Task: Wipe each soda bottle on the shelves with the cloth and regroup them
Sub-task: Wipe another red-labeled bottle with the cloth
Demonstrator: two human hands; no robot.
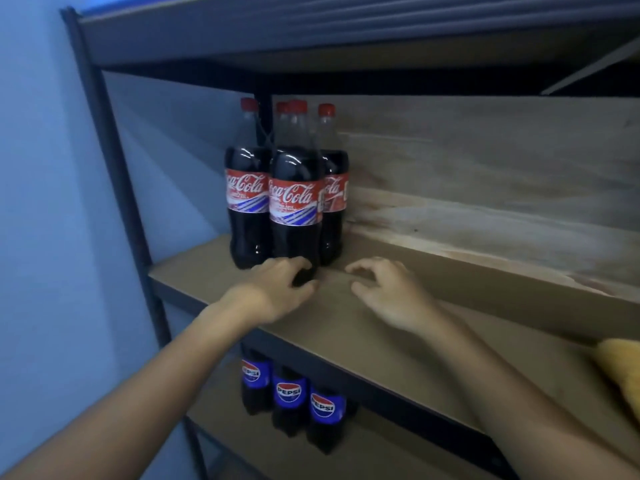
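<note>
**Four cola bottles grouped, cloth set aside**

Four Coca-Cola bottles stand bunched together at about 11 o'clock in the view, on the middle shelf [398, 327] of a dark metal rack. Nearest the viewer is the front Coca-Cola bottle [295, 199], with the others touching or just behind it. The left hand [277, 285] curls its fingers round the base of that front bottle, holding it low. The right hand [388, 292] hovers just beside, at 3 o'clock from the bottle, fingers loosely bent and holding nothing.

A yellow cloth [620, 368] lies on the same shelf at the far right edge, at 4 o'clock, well apart from both hands. Three Pepsi bottles [291, 393] stand in a row on the shelf below, at 6 o'clock.

Judging by this, the cola group looks nearly arranged, and the step in hand seems to be regrouping rather than wiping. Whether any bottle has been wiped cannot be told. The Pepsi row may remain to be done.
</note>
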